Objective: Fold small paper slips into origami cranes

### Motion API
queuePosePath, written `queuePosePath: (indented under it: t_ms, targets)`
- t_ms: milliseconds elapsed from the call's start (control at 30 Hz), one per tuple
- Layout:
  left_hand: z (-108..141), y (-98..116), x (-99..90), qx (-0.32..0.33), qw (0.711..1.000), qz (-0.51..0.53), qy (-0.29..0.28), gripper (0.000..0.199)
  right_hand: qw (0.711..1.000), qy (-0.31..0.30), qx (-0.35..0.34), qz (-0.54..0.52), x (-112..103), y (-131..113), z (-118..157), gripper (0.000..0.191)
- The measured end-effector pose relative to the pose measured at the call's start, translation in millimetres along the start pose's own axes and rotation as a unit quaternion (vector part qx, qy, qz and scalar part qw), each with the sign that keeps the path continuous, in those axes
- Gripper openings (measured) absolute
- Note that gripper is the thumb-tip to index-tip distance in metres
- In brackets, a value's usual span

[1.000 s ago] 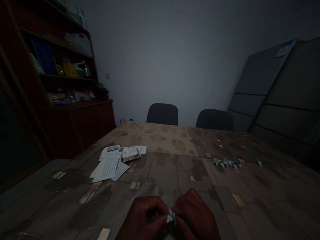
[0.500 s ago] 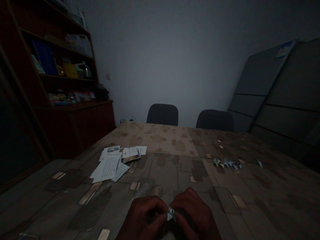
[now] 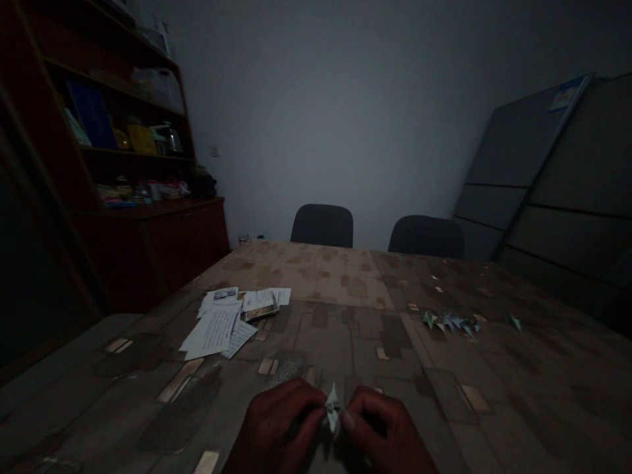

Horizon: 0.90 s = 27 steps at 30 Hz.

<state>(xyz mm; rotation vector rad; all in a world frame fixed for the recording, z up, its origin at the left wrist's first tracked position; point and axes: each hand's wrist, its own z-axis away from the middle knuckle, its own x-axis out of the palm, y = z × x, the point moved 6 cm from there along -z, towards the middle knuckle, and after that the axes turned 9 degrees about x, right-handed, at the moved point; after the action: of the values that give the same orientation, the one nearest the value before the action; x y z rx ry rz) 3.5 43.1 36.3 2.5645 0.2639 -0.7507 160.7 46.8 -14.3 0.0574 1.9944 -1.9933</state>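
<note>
Between my two hands, close to the near side of the table, stands a small pale folded-paper figure (image 3: pixel 332 411) with a pointed tip sticking up. My left hand (image 3: pixel 281 421) pinches its left side between thumb and forefinger. At its right side my right hand (image 3: pixel 382 424) has curled fingers, with the thumb tip against or just beside the paper; the exact contact is hard to see in the dim light. Farther off on the right lies a row of several similar folded-paper figures (image 3: pixel 450 322), and a single one (image 3: pixel 514 322) sits apart from them.
Loose printed sheets (image 3: pixel 214 328) and small cards (image 3: pixel 261 306) lie piled at the left of the patterned tablecloth (image 3: pixel 340 342). Two dark chairs (image 3: pixel 322 225) stand behind the far edge. A wooden cabinet (image 3: pixel 182 243) with loaded shelves rises at the left.
My right hand's fingers have drawn slightly away to the right from the paper figure, which now shows more of itself and points upward. My left hand keeps its pinch.
</note>
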Motion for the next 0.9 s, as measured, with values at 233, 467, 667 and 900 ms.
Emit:
queuePosePath:
  t_ms: [233,467,667,900]
  targets:
    - [2,4,-0.5,0.043,0.999,-0.009,0.008,0.02,0.996,-0.032,0.048,-0.065,8,11,-2,0.037]
    - [4,-4,12.7,-0.056,0.997,0.034,-0.043,0.018,0.998,0.051,-0.034,0.022,2,6,1,0.017]
    - [7,-13,16.3,-0.164,0.983,0.053,-0.059,0.012,0.962,0.121,-0.182,0.161,-1,-21,11,0.017]
    - [12,-16,20.6,-0.163,0.983,0.054,-0.058,0.012,0.949,0.143,-0.197,0.199,4,-18,11,0.017]
